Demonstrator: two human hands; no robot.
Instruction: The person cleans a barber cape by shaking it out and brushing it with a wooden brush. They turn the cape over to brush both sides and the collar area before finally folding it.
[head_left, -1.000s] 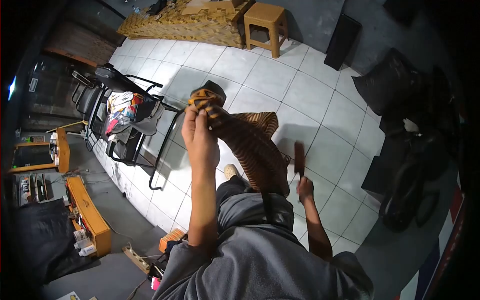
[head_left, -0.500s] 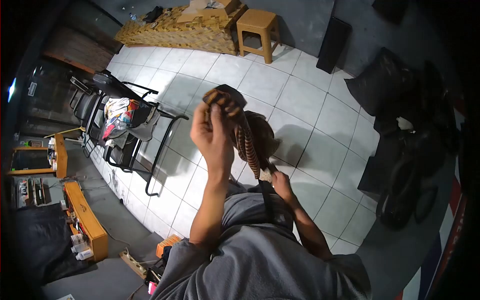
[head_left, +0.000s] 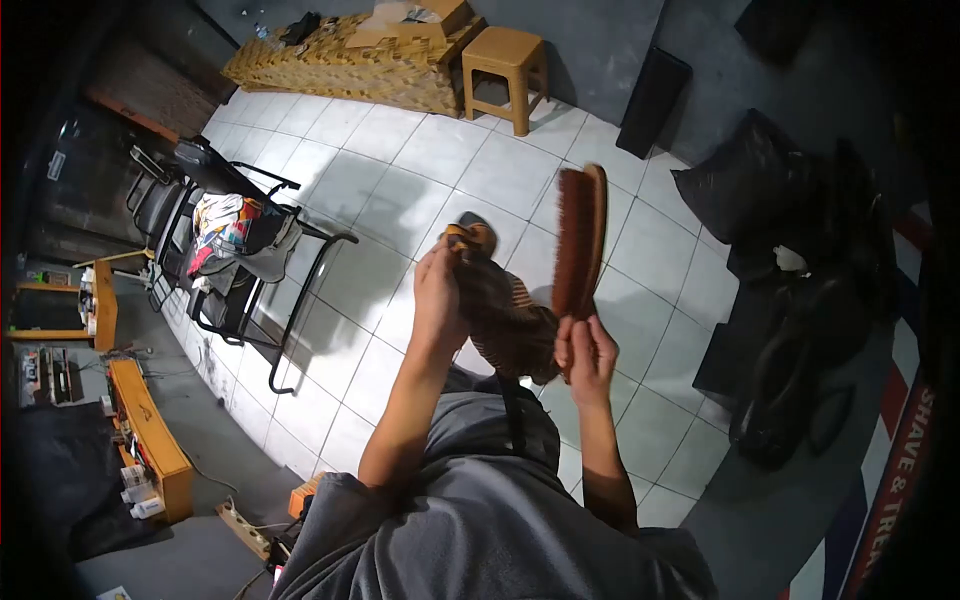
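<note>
Both hands are full: your left hand (head_left: pixel 438 300) grips the striped cloth (head_left: pixel 500 318), your right hand (head_left: pixel 588 358) the brush (head_left: pixel 578 243).

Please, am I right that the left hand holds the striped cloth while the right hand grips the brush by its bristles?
Not quite: the head view shows the right hand gripping the brush at its lower end, below the bristles. The left hand does hold the striped cloth.

Striped brown-and-black cloth (head_left: pixel 505 318) hangs bunched from my left grip (head_left: pixel 437 292); a wooden-backed brush (head_left: pixel 578 240) with reddish-brown bristles stands nearly upright in my right grip (head_left: pixel 588 358).
</note>
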